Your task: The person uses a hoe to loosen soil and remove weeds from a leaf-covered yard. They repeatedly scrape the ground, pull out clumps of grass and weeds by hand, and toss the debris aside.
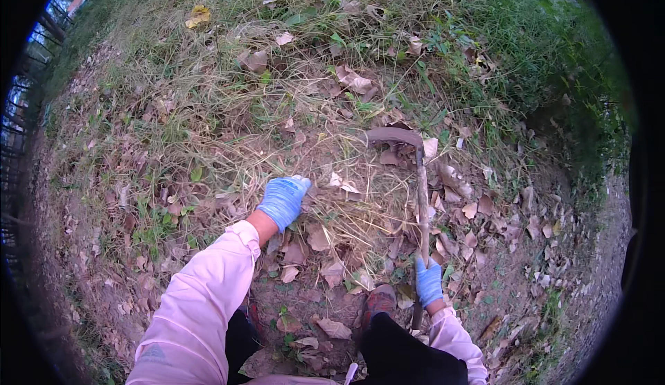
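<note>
My right hand (428, 282), in a blue knit glove, is closed around the wooden handle (423, 208) of a sickle. Its curved, brown-stained blade (394, 135) points left at the far end, low over leaves and soil. My left hand (284, 201), gloved the same way, is down among dry grass stalks (252, 174), its fingers curled and mostly hidden under the back of the hand. Whether stalks are inside the fist cannot be made out. Loose straw (358, 221) lies between the two hands.
Dry fallen leaves (332, 328) cover the soil around my shoes (381, 300). Taller green grass (540, 47) grows at the upper right, beside a grey gravelly strip (613, 245). Mixed green and dry grass (208, 89) stretches ahead. A dark fence (18, 125) runs along the far left.
</note>
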Motion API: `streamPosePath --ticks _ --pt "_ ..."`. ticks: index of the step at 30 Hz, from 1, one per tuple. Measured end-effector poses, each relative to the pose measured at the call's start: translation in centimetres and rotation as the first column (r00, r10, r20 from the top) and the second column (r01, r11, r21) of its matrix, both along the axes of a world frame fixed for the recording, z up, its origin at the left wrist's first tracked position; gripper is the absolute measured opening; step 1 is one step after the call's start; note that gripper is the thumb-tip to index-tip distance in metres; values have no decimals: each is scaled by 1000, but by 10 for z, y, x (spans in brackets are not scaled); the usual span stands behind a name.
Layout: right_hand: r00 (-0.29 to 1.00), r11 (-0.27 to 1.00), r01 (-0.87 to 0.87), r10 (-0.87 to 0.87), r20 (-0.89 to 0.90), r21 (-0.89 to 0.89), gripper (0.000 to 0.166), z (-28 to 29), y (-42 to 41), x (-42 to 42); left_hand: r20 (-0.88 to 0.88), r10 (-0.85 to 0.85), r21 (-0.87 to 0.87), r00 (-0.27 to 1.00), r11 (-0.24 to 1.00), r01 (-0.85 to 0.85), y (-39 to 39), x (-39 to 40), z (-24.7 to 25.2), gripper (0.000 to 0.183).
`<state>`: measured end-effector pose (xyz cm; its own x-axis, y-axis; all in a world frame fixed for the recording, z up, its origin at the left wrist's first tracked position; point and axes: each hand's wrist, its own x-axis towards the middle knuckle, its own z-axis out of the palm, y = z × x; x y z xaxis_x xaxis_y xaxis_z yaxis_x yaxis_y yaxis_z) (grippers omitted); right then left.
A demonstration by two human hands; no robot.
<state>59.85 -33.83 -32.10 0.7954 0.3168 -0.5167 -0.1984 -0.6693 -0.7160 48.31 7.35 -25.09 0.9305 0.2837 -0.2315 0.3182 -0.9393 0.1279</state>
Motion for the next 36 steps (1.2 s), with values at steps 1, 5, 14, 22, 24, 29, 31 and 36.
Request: streamPosePath --ticks 1,5,14,22,24,29,31,36 --pt "999 999 2 -4 49 36 31 -5 15 11 62 -99 35 993 995 97 -17 30 2 31" --pt "986 991 -114 121 117 -69 38 -31 80 33 139 -282 170 949 951 258 -32 135 8 15" --pt "929 928 -371 370 -31 -44 49 3 133 42 -234 199 66 952 980 -188 48 154 -34 25" --pt "971 968 -223 210 -114 -113 39 -8 36 25 -158 191 16 969 982 -191 27 133 -24 27" --pt "974 984 -83 47 -224 -155 36 2 -5 1 -145 229 20 963 973 -229 29 113 -18 30" --pt "1000 1000 -9 9 -24 13 31 -7 -33 -18 153 231 -216 961 957 -196 -17 66 -1 40" --pt "997 997 32 -37 73 69 27 -20 -32 -4 130 -33 -320 991 944 73 -75 54 0 40" --pt "893 983 97 -156 422 157 26 -28 -42 23 -101 58 -253 993 964 -82 -180 30 -32 66"
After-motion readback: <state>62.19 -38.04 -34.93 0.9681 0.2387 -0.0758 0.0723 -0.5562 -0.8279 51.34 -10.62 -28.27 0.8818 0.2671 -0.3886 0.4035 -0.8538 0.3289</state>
